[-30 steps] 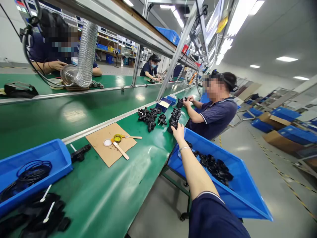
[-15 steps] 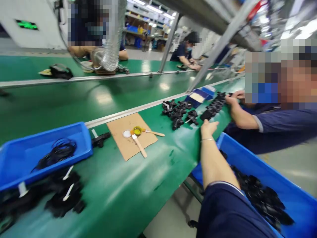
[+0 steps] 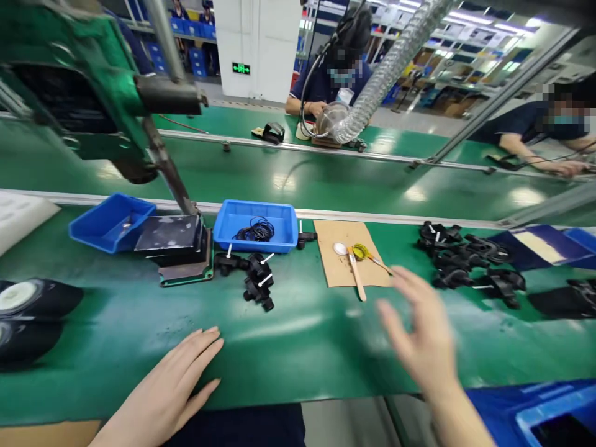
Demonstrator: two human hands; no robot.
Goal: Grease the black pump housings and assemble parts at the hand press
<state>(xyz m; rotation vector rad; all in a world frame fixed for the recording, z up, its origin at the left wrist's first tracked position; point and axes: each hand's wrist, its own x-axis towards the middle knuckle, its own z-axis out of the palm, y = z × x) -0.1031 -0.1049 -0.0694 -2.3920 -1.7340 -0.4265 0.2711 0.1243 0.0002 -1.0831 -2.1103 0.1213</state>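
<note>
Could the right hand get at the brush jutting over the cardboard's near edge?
Probably yes: the right hand looks open and near, with just green tabletop visible between it and that brush.

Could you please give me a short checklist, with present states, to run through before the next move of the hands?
1. Left hand free: ok as far as visible; palm down over the glossy green tabletop, fingers extended.
2. Right hand free: ok; blurred, fingers spread, nothing seen in it.
3. Right hand apart from the farther wooden-handled brush: cannot tell; blur hides any contact.
4. Nearer wooden-handled brush wholly on the flat brown cardboard sheet: not ok; its handle overhangs the near edge.
5. Thin black rings inside the blue rectangular plastic tray: ok.
</note>
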